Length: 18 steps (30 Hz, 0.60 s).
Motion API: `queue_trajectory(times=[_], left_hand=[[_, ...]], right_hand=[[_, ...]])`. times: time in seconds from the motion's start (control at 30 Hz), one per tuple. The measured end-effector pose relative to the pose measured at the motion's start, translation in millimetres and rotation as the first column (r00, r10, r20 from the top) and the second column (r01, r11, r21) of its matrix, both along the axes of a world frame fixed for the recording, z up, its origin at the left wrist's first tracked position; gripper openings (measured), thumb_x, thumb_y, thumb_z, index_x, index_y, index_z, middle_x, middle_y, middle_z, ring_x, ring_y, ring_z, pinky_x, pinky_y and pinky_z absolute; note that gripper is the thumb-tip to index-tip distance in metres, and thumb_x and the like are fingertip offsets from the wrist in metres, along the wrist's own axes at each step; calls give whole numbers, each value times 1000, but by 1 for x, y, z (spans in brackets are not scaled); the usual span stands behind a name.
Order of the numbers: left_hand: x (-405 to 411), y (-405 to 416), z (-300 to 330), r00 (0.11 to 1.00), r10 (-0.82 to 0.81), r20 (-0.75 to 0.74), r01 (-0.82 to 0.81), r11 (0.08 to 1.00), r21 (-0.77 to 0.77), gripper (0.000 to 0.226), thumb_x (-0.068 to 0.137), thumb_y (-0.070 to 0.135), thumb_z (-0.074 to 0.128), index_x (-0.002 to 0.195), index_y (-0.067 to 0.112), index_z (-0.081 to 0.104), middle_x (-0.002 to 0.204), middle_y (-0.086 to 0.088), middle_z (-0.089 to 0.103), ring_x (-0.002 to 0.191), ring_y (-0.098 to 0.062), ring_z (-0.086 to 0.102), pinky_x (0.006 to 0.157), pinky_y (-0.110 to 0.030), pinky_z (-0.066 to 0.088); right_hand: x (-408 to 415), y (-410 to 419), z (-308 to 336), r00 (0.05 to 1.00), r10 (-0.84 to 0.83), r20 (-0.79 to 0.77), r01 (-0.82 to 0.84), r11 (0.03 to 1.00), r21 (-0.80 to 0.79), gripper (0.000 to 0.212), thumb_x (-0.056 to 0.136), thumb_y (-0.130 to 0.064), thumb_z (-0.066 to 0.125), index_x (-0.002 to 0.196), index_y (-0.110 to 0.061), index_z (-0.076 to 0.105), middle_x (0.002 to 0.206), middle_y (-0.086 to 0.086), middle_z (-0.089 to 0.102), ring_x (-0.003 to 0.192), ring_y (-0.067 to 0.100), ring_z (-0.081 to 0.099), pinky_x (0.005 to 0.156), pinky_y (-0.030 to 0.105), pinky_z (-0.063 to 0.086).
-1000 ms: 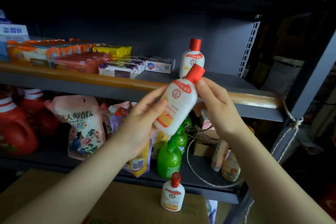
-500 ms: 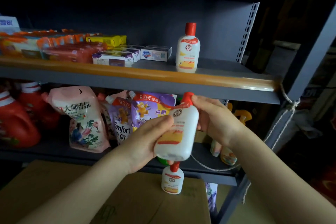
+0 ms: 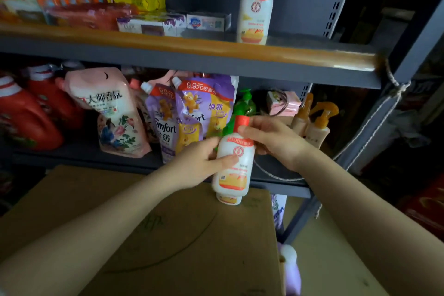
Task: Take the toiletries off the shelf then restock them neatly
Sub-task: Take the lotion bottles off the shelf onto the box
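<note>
The left hand grips the body of a white lotion bottle from its left side, thumb across the front label and fingers curled behind. The right hand pinches the same bottle higher up, at the shoulder just under the red cap. Both hands hold it upright, long axis nearly vertical, cap on top, over the far edge of a brown cardboard box that lies nearest to the camera.

Directly below the held bottle, and almost hidden by it, a second bottle of the same kind stands on the box; only its bottom part shows. The held bottle is nearly touching it or just in front of it, I cannot tell which. I judge the step in hand is to put the bottle down on the box, so the move goes straight downward and a little aside, not to knock the standing one.

Behind the hands, the lower shelf carries purple Comfort softener pouches, a pink floral pouch, red detergent jugs, a green pump bottle and orange spray bottles. Farthest, on the upper shelf, a third lotion bottle stands upright, beside soap boxes, not yet taken down
</note>
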State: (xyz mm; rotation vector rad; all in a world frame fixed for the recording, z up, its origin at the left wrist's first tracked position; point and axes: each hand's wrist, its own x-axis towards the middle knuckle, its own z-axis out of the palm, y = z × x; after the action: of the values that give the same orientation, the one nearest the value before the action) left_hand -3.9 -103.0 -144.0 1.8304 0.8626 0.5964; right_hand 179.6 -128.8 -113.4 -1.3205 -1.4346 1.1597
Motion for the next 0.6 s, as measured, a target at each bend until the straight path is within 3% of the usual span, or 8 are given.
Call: queue_trajectory(times=[0.07, 0.13, 0.17, 0.23, 0.33, 0.47, 0.53, 0.6], left_hand=[[-4, -1, -22, 997, -22, -80, 25, 999, 29, 51, 68, 53, 72, 104, 19, 60, 102, 6, 69, 96, -7, 65, 84, -35, 53], [-8, -2, -43, 991, -13, -131, 23, 997, 79, 38, 72, 49, 72, 97, 22, 60, 97, 6, 69, 92, -7, 64, 85, -37, 52], [-10, -2, -52, 991, -9, -130, 20, 996, 85, 28, 76, 43, 72, 94, 25, 61, 96, 5, 69, 90, -8, 64, 85, -37, 52], [-14, -3, -60, 991, -7, -131, 15, 998, 66, 13, 82, 30, 69, 91, 26, 61, 93, 5, 69, 86, -5, 63, 83, -32, 52], [-19, -3, -58, 982, 19, -190, 5, 992, 124, 9, 83, 28, 67, 90, 27, 61, 88, 9, 65, 80, -3, 60, 77, -23, 49], [-23, -4, -48, 981, 74, -179, -33, 974, 223, 13, 86, 23, 64, 99, 20, 63, 85, 11, 61, 72, 0, 56, 70, -15, 45], [-25, -4, -43, 983, 97, -158, -48, 957, 288, 16, 87, 20, 62, 102, 17, 64, 88, 9, 63, 75, -1, 58, 68, -10, 43], [-26, -2, -34, 984, 118, -135, -60, 927, 371, 18, 87, 16, 61, 105, 14, 63, 89, 12, 62, 77, -2, 58, 67, -8, 42]], right_hand=[[0, -5, -13, 960, 6, 278, -39, 993, 112, 14, 82, -21, 68, 90, -11, 65, 75, -1, 60, 65, 9, 53, 62, 26, 43], [-3, -11, -31, 799, -34, 600, -119, 970, 214, 21, 77, -26, 74, 88, -10, 66, 70, -12, 57, 62, 4, 52, 64, 22, 42], [-7, -15, -41, 742, -55, 668, -155, 956, 250, 20, 75, -26, 74, 86, -11, 66, 66, -16, 53, 59, 2, 50, 62, 20, 41], [-12, -22, -59, 715, -74, 695, -180, 941, 286, 16, 75, -23, 72, 82, -11, 64, 63, -15, 49, 55, 4, 48, 58, 19, 38], [-12, -24, -80, 692, -116, 712, -148, 943, 298, 14, 75, -18, 71, 82, -8, 64, 70, -8, 54, 59, 10, 48, 61, 24, 40], [-14, -26, -90, 716, -135, 685, -103, 950, 295, 19, 76, -16, 73, 92, -7, 66, 81, -1, 59, 65, 9, 47, 60, 12, 34], [-15, -25, -91, 712, -145, 687, -92, 951, 295, 22, 77, -18, 72, 95, -8, 65, 85, 1, 63, 67, 8, 46, 60, 15, 33], [-14, -25, -87, 694, -181, 697, -78, 943, 323, 24, 76, -24, 72, 95, -12, 62, 82, -7, 60, 64, 3, 44, 63, 23, 36]])
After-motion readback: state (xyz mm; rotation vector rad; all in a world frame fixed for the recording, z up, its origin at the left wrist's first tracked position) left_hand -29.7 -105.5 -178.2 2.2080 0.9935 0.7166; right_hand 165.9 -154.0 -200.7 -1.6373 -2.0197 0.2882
